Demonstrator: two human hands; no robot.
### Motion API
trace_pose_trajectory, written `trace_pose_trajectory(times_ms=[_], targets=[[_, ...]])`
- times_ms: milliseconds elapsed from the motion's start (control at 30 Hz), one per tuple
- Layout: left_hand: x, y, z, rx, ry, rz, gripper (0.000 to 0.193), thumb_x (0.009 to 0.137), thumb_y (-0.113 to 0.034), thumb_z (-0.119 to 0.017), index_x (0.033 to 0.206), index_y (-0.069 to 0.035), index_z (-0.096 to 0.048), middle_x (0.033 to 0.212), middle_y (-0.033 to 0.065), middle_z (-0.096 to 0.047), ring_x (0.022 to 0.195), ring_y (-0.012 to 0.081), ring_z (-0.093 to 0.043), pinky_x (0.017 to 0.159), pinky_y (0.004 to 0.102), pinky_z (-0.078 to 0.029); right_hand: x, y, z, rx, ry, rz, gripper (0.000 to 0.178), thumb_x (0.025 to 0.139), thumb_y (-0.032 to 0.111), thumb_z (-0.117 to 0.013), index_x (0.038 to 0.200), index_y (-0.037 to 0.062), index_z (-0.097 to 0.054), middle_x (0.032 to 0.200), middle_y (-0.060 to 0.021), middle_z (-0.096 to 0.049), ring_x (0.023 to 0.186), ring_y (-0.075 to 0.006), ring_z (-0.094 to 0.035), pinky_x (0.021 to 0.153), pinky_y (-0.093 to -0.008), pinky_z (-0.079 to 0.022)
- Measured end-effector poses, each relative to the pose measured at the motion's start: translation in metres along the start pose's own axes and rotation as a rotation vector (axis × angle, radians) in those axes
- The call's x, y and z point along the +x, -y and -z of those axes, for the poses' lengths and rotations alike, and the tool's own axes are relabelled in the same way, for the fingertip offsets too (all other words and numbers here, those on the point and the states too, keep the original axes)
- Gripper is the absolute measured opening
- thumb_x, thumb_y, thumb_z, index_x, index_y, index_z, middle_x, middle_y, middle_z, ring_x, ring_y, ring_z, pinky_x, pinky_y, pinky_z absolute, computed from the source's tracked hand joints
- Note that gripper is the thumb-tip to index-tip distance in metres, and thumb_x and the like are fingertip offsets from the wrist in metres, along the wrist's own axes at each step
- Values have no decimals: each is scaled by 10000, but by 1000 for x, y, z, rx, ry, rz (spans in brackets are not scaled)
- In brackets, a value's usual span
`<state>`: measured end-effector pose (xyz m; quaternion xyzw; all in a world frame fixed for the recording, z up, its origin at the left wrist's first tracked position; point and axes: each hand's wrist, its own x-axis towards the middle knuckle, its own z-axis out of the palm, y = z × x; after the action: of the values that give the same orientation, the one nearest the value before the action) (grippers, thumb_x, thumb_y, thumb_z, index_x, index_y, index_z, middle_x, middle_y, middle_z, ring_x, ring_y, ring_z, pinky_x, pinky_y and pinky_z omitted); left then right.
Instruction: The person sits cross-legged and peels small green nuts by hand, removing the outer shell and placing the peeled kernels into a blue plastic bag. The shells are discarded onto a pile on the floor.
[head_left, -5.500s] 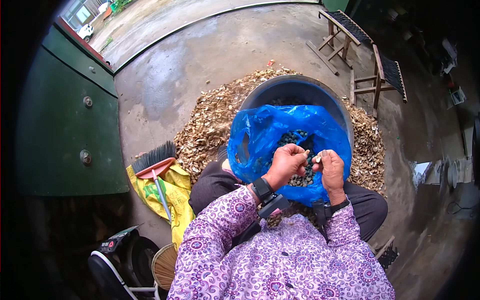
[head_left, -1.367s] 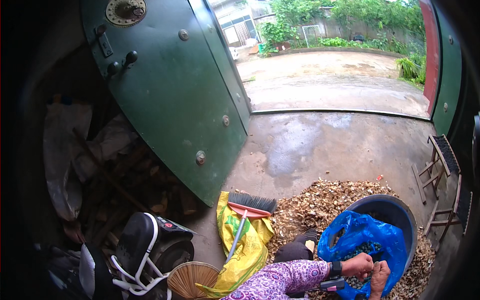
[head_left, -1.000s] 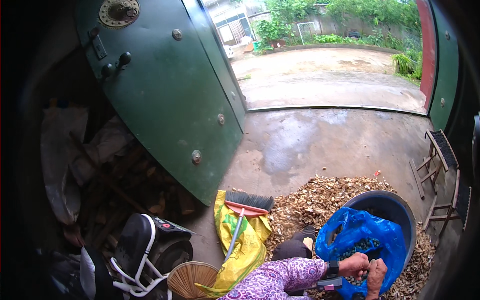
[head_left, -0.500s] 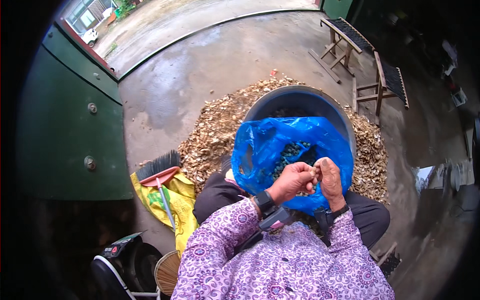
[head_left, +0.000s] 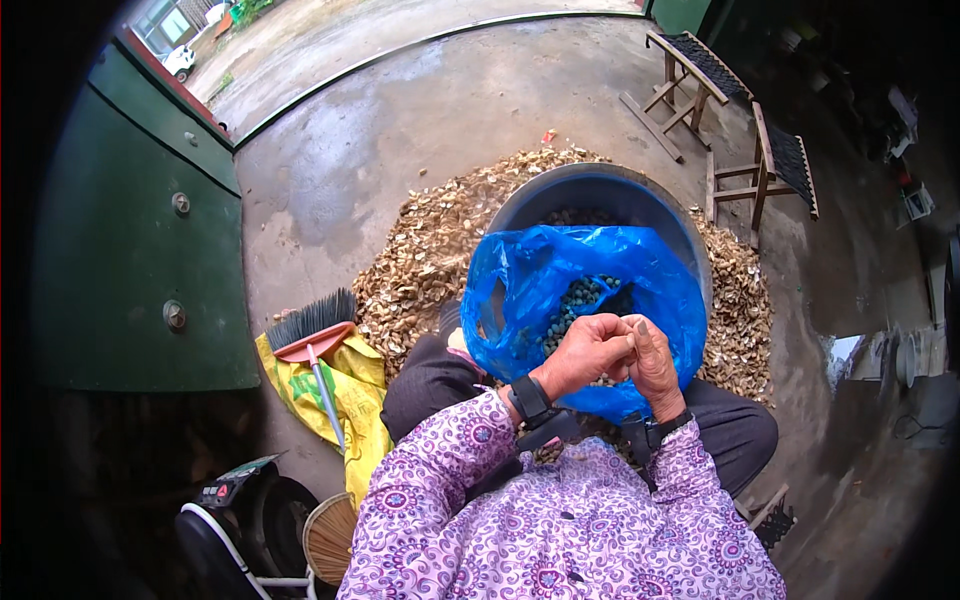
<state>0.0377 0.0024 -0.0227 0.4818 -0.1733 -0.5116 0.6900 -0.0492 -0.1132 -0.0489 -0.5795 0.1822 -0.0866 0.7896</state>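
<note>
Over a blue plastic bag [head_left: 645, 262], my left hand [head_left: 590, 358] and my right hand [head_left: 655, 372] meet at the fingertips. Both are closed in a pinch; whatever lies between the fingers is hidden. The bag's mouth gapes, and inside it are many small round kernels [head_left: 580, 296] that look bluish through the plastic. The bag hangs over the near side of a wide round metal basin [head_left: 600, 174], and more small dark pieces lie in the basin's bottom. Broken tan shells [head_left: 430, 250], resembling peanut shells, are heaped around the basin.
At left, a broom [head_left: 318, 325] lies on a yellow sack [head_left: 365, 405]. Near it stand a straw whisk [head_left: 330, 538] and a black, white-framed object [head_left: 255, 520]. Two wooden folding stools [head_left: 760, 170] stand at the far right. A green metal door [head_left: 140, 270] borders the left.
My fingers have closed tighter together; the small pale piece that showed between them, resembling a peanut, is out of sight. My right thumb has shifted slightly. The view has tilted a little.
</note>
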Motion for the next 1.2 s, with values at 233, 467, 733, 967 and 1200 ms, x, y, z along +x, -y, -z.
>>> trace_pose_trajectory(times_ms=[233,467,733,967,1200], targets=[[-1,-1,3,-64,-81,-18,108,773,-96,-538,731,3,-541,647,71,-568,496,112,-534,456,231,-450,1,2,-10,125,88,-73,447,861,441,-450,949,3,-485,703,-3,-490,557,-51,-448,467,-182,-358],[3,2,1,-195,-64,-55,121,806,-117,-547,782,2,-537,680,79,-576,527,117,-547,480,229,-467,3,11,-5,143,34,-33,459,844,467,-464,911,15,-505,716,-9,-499,596,-76,-473,516,-183,-385],[5,2,-3,-68,-22,-5,163,820,-133,-568,896,-14,-486,727,82,-583,527,100,-551,489,220,-474,-1,14,14,-79,-1,57,302,845,337,-538,754,48,-530,703,30,-525,623,-28,-446,584,-160,-369],[5,-5,-1,-69,-4,61,165,816,-123,-571,882,-8,-472,719,81,-577,534,103,-555,492,236,-489,-1,18,11,-109,16,31,281,853,288,-539,710,46,-539,634,26,-520,570,-28,-443,516,-178,-366],[5,-1,1,-333,-67,134,115,842,-92,-502,881,3,-451,732,109,-583,567,143,-587,527,280,-527,-2,17,-4,-368,-211,180,269,878,199,-492,670,33,-532,590,14,-503,534,-34,-427,472,-193,-344]])
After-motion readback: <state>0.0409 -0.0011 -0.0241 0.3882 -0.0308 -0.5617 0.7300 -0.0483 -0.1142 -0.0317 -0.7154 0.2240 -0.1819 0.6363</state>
